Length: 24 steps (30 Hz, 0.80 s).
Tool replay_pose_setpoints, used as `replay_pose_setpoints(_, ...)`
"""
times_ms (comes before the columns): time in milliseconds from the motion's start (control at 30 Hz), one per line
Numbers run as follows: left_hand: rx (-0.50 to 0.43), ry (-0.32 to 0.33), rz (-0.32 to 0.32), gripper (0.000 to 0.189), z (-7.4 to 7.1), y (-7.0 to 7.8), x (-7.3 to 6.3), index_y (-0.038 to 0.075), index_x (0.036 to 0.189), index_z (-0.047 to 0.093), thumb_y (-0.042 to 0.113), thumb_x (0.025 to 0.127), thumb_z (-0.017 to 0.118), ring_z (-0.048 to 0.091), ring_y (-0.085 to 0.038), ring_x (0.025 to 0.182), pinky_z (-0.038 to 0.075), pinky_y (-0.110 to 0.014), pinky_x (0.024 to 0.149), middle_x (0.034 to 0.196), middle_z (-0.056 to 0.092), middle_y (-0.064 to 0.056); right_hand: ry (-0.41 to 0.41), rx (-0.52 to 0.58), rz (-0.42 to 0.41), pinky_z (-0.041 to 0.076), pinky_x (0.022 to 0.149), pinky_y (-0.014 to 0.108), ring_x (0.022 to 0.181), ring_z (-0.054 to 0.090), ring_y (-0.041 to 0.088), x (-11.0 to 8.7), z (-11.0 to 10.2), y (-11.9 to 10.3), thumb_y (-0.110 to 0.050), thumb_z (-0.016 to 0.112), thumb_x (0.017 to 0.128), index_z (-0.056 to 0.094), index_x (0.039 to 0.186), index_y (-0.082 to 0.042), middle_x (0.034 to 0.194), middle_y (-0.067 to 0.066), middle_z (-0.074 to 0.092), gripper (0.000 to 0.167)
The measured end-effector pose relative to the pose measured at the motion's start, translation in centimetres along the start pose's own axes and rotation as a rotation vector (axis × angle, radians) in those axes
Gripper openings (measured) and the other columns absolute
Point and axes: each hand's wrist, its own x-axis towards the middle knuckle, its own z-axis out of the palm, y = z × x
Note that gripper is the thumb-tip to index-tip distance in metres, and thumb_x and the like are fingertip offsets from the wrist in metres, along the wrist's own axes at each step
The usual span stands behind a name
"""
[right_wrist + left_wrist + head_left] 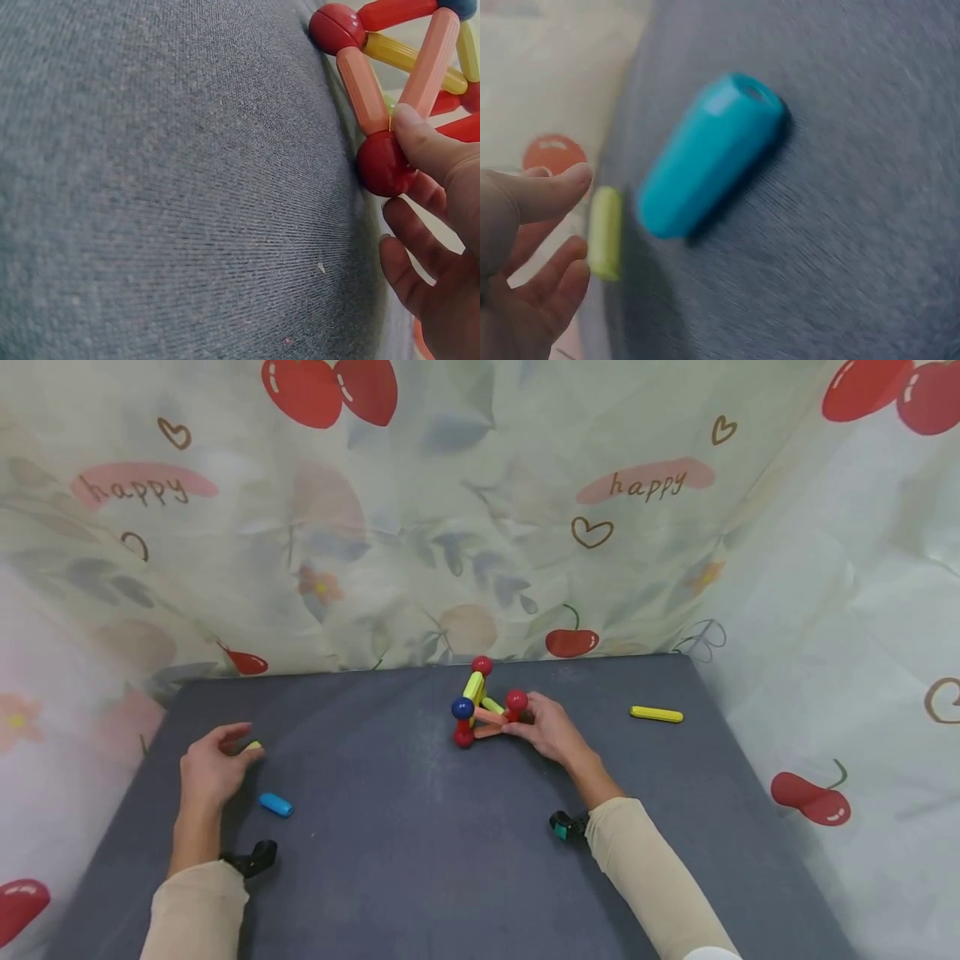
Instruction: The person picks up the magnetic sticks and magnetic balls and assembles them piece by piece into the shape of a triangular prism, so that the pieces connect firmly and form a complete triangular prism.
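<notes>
At the table's left, my left hand (pixel 213 768) is held with thumb and fingers apart, close to a short yellow-green rod (pixel 606 232). That rod lies just past the fingertips in the left wrist view. A short blue rod (pixel 276 804) lies nearer me. Toward the back middle stands a frame of magnetic rods and balls, with a blue ball (pixel 462 707), a yellow rod (pixel 474 687) and salmon rods (pixel 429 64). My right hand (pixel 553 731) grips a red ball (pixel 384 165) at the frame's low right corner, thumb by the rod joint.
A longer yellow rod (pixel 656 714) lies on the dark tabletop (pixel 420 868) to the right. Printed cloth (pixel 420 568) hangs behind the table and along both sides. Each wrist wears a small black camera.
</notes>
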Motion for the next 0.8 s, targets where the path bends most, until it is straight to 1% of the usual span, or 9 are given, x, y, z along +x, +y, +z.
replay_pose_setpoints(100, -0.001, 0.032, -0.038, 0.051, 0.4, -0.9, 0.2, 0.004, 0.145, 0.054, 0.019, 0.098, 0.069, 0.049, -0.045, 0.132, 0.042, -0.059, 0.105, 0.145, 0.056, -0.025, 0.01, 0.01, -0.01, 0.054, 0.088, 0.041, 0.094, 0.062, 0.021, 0.0, 0.0, 0.0, -0.03, 0.081, 0.088, 0.076, 0.096, -0.015, 0.102, 0.004, 0.066, 0.017)
replay_pose_setpoints(200, 0.008, 0.052, -0.078, 0.047, 0.8, -1.3, 0.3, 0.0, 0.14, 0.057, 0.015, 0.097, 0.068, 0.053, -0.043, 0.128, 0.039, -0.058, 0.107, 0.14, 0.06, -0.025, 0.009, 0.01, -0.009, 0.054, 0.089, 0.042, 0.094, 0.062, 0.022, 0.0, 0.1, 0.1, -0.03, 0.081, 0.088, 0.076, 0.097, -0.015, 0.103, 0.004, 0.066, 0.018)
replay_pose_setpoints(267, 0.008, 0.056, -0.078, 0.045, 1.0, -0.9, 0.2, 0.0, 0.139, 0.058, 0.015, 0.098, 0.067, 0.056, -0.041, 0.124, 0.041, -0.056, 0.104, 0.137, 0.063, -0.024, 0.008, 0.001, -0.006, 0.054, 0.089, 0.042, 0.094, 0.062, 0.021, -0.1, 0.1, 0.1, -0.031, 0.081, 0.088, 0.076, 0.096, -0.015, 0.103, 0.004, 0.066, 0.019)
replay_pose_setpoints(333, -0.004, 0.067, -0.044, 0.044, 1.2, 0.4, 0.0, 0.002, 0.139, 0.059, 0.018, 0.099, 0.066, 0.061, -0.038, 0.12, 0.046, -0.052, 0.099, 0.135, 0.065, -0.022, 0.011, -0.007, -0.002, 0.055, 0.089, 0.041, 0.094, 0.063, 0.021, -0.1, 0.2, 0.2, -0.031, 0.081, 0.088, 0.076, 0.096, -0.015, 0.103, 0.004, 0.065, 0.018)
replay_pose_setpoints(433, -0.033, 0.082, 0.075, 0.044, 1.3, 4.2, -0.9, 0.007, 0.139, 0.061, 0.024, 0.1, 0.068, 0.064, -0.035, 0.115, 0.052, -0.045, 0.09, 0.132, 0.068, -0.019, 0.016, -0.01, 0.003, 0.055, 0.088, 0.041, 0.093, 0.062, 0.02, -0.3, 0.2, 0.3, -0.031, 0.081, 0.088, 0.077, 0.095, -0.016, 0.103, 0.004, 0.065, 0.017)
replay_pose_setpoints(500, -0.069, 0.084, 0.188, 0.042, 1.7, 7.5, -1.7, 0.01, 0.136, 0.063, 0.027, 0.098, 0.07, 0.066, -0.032, 0.11, 0.055, -0.042, 0.086, 0.128, 0.07, -0.016, 0.02, -0.005, 0.003, 0.055, 0.087, 0.041, 0.093, 0.062, 0.02, -0.3, 0.1, 0.3, -0.03, 0.081, 0.088, 0.077, 0.095, -0.015, 0.102, 0.004, 0.065, 0.017)
replay_pose_setpoints(567, -0.121, 0.06, 0.308, 0.04, 2.3, 10.9, -2.7, 0.013, 0.133, 0.066, 0.026, 0.096, 0.073, 0.068, -0.029, 0.107, 0.056, -0.041, 0.086, 0.124, 0.072, -0.013, 0.022, -0.002, 0.004, 0.055, 0.088, 0.041, 0.093, 0.062, 0.02, -0.4, 0.1, 0.3, -0.03, 0.081, 0.088, 0.077, 0.095, -0.015, 0.102, 0.004, 0.065, 0.017)
replay_pose_setpoints(700, -0.232, -0.008, 0.502, 0.036, 4.8, 16.9, -4.4, 0.017, 0.126, 0.07, 0.024, 0.091, 0.078, 0.071, -0.024, 0.106, 0.057, -0.042, 0.09, 0.119, 0.075, -0.006, 0.021, -0.007, -0.01, 0.055, 0.089, 0.041, 0.094, 0.064, 0.02, -0.4, 0.1, 0.3, -0.03, 0.08, 0.089, 0.077, 0.097, -0.015, 0.104, 0.004, 0.065, 0.017)
replay_pose_setpoints(800, -0.283, -0.072, 0.585, 0.036, 7.3, 20.3, -4.9, 0.018, 0.123, 0.071, 0.024, 0.089, 0.08, 0.072, -0.021, 0.107, 0.059, -0.042, 0.091, 0.115, 0.076, -0.002, 0.029, -0.004, -0.028, 0.055, 0.089, 0.041, 0.094, 0.064, 0.021, -0.3, 0.3, 0.4, -0.03, 0.08, 0.089, 0.076, 0.096, -0.015, 0.104, 0.004, 0.066, 0.017)
